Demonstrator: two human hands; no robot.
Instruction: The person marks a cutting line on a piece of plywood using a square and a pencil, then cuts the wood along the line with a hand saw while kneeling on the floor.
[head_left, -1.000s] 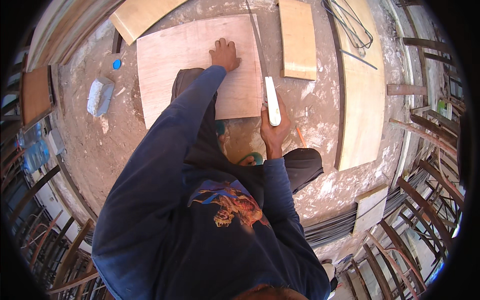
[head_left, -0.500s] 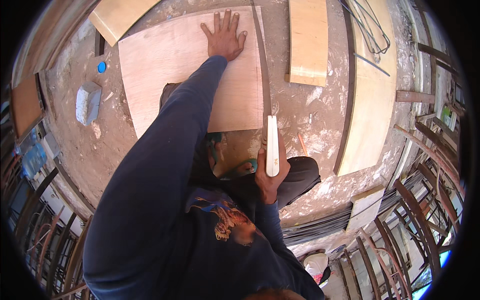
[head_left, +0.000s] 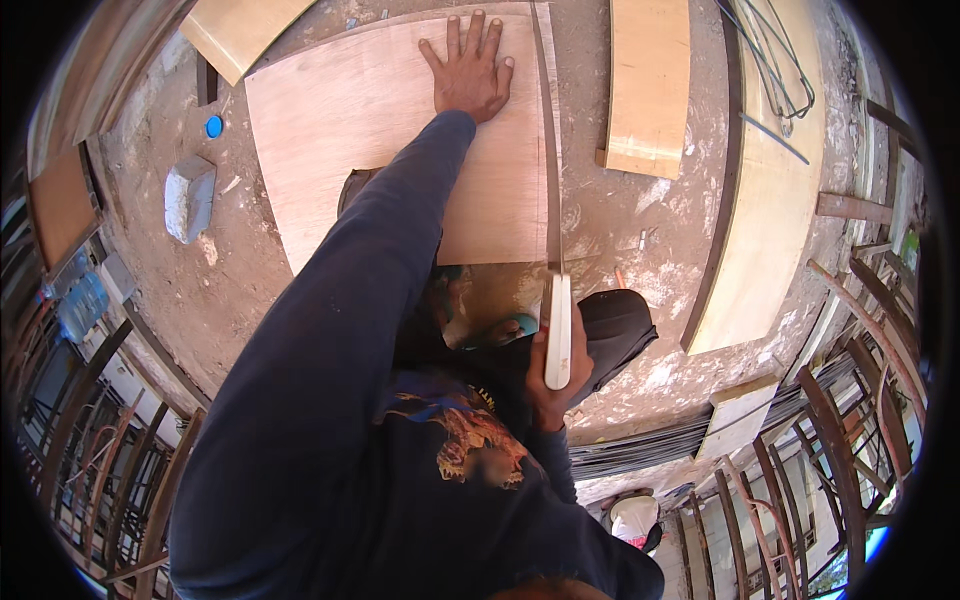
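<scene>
Left hand (head_left: 473, 82) rests splayed on plywood sheet (head_left: 350, 130), which lies ahead of the person (head_left: 330, 400). Right hand (head_left: 541, 378) grips white-handled saw (head_left: 559, 320); its blade lines the sheet's right edge, tooth contact hard to judge.

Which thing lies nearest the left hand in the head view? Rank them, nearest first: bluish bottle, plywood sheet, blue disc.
1. Plywood sheet: directly under the left hand, touching it.
2. Blue disc: left of the sheet.
3. Bluish bottle: farther left, near the view's rim.
</scene>
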